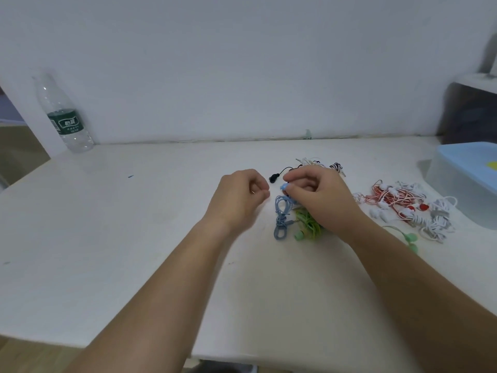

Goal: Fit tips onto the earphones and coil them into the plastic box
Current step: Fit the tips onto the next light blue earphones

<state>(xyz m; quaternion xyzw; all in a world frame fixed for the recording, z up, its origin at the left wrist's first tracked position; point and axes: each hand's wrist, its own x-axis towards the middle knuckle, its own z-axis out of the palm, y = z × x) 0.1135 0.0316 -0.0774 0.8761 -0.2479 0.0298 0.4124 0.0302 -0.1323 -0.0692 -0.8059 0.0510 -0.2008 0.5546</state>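
The right hand pinches the bud of the blue earphones, cord trailing limp on the counter; the left hand is curled, whether round a tip I cannot tell. Light, floppy stuff, best held by the hard bud. The plastic box waits far right

Open white tabletop is found left of the left hand; the right hand's right side is blocked by tangled red-and-white earphones.
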